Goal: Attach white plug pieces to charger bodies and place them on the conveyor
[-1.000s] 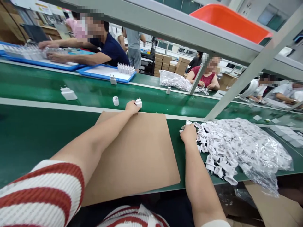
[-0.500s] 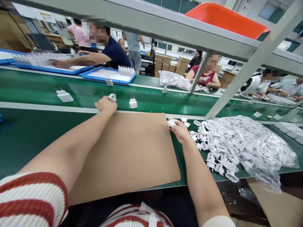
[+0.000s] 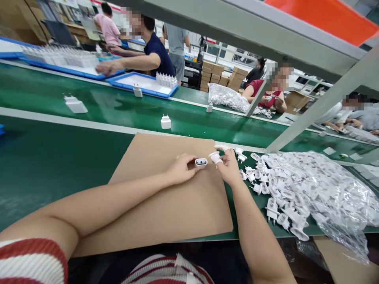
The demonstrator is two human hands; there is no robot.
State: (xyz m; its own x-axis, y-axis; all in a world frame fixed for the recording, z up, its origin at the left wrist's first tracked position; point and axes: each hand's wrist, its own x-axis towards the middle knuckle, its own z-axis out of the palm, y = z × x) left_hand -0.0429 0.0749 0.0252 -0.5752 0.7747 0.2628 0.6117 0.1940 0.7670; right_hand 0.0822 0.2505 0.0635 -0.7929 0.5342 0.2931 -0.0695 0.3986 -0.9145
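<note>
Over the cardboard sheet [image 3: 166, 205], my left hand [image 3: 182, 169] is closed on a white charger housing [image 3: 201, 162], whose open end shows parts inside. Just right of it, my right hand [image 3: 229, 165] pinches a white plug cap [image 3: 216, 157]. The housing and the cap are close together but apart. White covering shows on a fingertip of my right hand. Beside that hand lies a loose heap of white plug caps [image 3: 272, 209], spilling from a clear plastic bag [image 3: 334, 189].
Several white chargers, one charger [image 3: 166, 122] nearest, stand on the green conveyor belt [image 3: 118, 106]. Beyond it are blue-rimmed trays [image 3: 142, 83] and co-workers. A slanted metal post [image 3: 296, 118] rises at the right; an orange bin [image 3: 322, 19] sits on the overhead shelf.
My left hand has come back from the belt, bringing the charger housing over the cardboard beside my right hand. My right hand still holds the plug cap, now turned toward the housing.
</note>
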